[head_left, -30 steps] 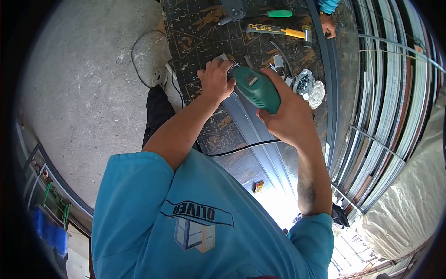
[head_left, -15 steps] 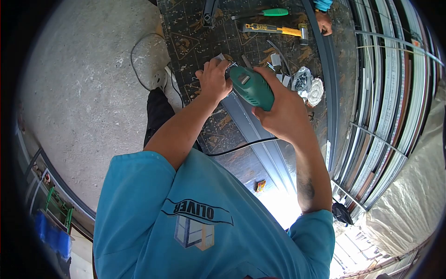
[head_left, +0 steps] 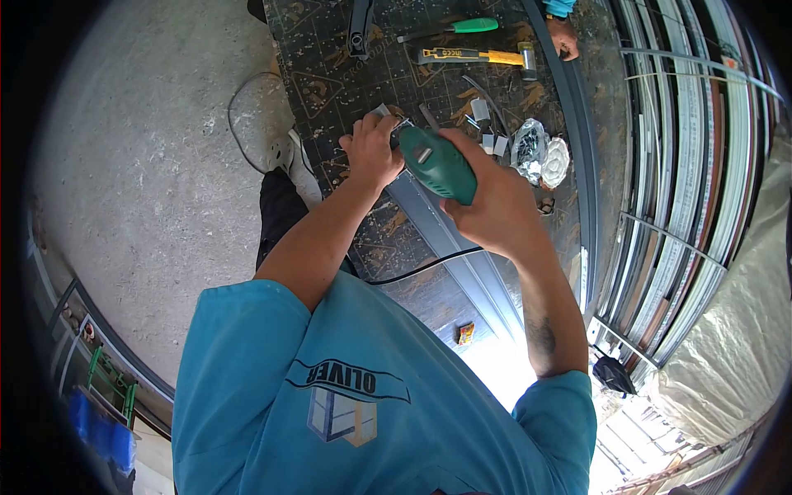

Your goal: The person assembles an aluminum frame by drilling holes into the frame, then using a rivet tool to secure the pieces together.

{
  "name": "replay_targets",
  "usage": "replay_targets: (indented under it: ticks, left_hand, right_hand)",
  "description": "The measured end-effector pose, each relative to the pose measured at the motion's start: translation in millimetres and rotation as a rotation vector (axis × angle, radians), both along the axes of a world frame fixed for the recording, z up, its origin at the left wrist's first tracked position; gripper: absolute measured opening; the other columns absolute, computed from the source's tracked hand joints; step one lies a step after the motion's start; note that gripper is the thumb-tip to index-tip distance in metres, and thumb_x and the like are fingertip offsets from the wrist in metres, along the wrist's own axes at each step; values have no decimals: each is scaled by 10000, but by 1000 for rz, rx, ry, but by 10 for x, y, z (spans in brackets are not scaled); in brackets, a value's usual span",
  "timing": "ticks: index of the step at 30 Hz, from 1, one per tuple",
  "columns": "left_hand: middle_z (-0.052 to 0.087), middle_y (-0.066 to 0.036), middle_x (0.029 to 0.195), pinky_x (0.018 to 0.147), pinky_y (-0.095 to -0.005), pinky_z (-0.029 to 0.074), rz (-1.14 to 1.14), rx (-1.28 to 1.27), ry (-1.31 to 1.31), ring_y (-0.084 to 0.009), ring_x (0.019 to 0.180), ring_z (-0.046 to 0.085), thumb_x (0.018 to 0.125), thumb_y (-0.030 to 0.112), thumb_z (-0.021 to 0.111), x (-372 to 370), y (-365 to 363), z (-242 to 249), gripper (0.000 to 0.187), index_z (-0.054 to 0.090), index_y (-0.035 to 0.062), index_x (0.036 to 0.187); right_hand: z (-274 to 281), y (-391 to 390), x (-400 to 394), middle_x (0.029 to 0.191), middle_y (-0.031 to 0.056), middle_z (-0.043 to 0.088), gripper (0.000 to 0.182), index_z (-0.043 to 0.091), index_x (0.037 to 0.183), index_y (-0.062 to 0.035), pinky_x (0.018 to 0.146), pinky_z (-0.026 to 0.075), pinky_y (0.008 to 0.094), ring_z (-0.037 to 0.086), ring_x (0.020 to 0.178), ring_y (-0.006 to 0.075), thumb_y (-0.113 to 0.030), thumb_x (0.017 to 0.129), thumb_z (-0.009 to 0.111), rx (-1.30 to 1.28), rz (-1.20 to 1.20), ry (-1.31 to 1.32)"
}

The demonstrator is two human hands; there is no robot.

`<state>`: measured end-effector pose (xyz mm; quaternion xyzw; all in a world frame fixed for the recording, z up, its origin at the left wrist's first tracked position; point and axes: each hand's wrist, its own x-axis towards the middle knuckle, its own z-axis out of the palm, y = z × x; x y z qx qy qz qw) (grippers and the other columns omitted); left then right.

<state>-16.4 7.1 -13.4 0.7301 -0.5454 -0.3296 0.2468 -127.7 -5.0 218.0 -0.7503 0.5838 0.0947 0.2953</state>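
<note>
My right hand (head_left: 495, 198) is wrapped round a green power drill (head_left: 437, 163), whose front end points toward my left hand. With bent fingers, my left hand (head_left: 373, 151) grips near the upper end of a long grey metal profile (head_left: 441, 227) lying on the bench. Light grey metal (head_left: 380, 110) shows just beyond those fingers. The drill's tip and the exact contact point are mostly hidden between the hands. A black cord (head_left: 429, 265) crosses the profile below my right hand.
On the dark bench (head_left: 322, 58) lie a hammer (head_left: 478, 56), a green-handled tool (head_left: 474, 25), small white pieces (head_left: 480, 109) and a crumpled clear bag (head_left: 528, 147). Another person's hand (head_left: 564, 39) rests by a long grey profile (head_left: 577, 124). Racked profiles (head_left: 676, 165) stand at right.
The whole view has shifted slightly, so the bench items appear a little further left. Both hands keep nearly the same hold, with the drill still beside my left hand.
</note>
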Motion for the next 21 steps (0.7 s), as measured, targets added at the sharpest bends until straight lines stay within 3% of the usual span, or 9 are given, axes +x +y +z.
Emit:
replay_targets:
  ticks: [4,6,10,13,15,19,21]
  left_hand:
    - [590,-42,1187,896,-501,362,-9,28,-8,-254,1169,536,707,119,787,9,8,7,512,674,196,1200]
    - [593,-43,1186,893,-503,363,-8,5,-11,-258,1164,538,720,143,785,2,2,-21,489,675,196,1193]
    - [591,-41,1165,882,-506,359,0,-46,-23,-261,1148,540,726,162,789,-12,30,-21,467,678,199,1179]
    - [581,-41,1152,871,-508,357,0,-24,-25,-263,1137,537,708,175,813,-14,1,2,492,672,210,1178]
    - [576,-42,1130,858,-513,358,12,-69,-34,-266,1127,537,684,177,830,-43,26,-26,500,677,217,1158]
    - [579,-46,1143,870,-515,360,-10,-47,-40,-273,1134,536,684,226,853,-46,27,-59,493,683,219,1146]
    - [585,-50,1166,891,-515,359,-10,2,-64,-276,1152,536,691,285,870,-47,12,-30,496,688,215,1147]
  right_hand:
    - [0,-23,16,894,199,718,726,474,1380,-206,818,544,511,702,839,423,-118,712,746,-21,13,-23]
    - [22,-50,14,1026,203,716,780,459,1423,-225,829,549,474,696,965,422,-109,722,780,38,-17,-16]
    - [-51,-47,-48,1021,207,716,770,462,1424,-232,823,550,476,696,961,423,-120,729,774,1,-52,-69]
    - [-73,-68,40,1047,208,714,769,463,1429,-223,826,552,467,696,970,422,-135,733,777,75,-19,101]
    - [-90,-39,18,931,230,710,770,471,1423,-211,803,546,513,695,863,438,-114,711,747,30,23,32]
    - [-38,34,-57,944,233,712,764,471,1424,-210,802,548,503,692,859,444,-112,717,745,-26,-56,-23]
    - [81,114,-153,1005,245,710,783,470,1440,-189,840,554,461,707,917,419,-97,717,756,-69,-142,-169]
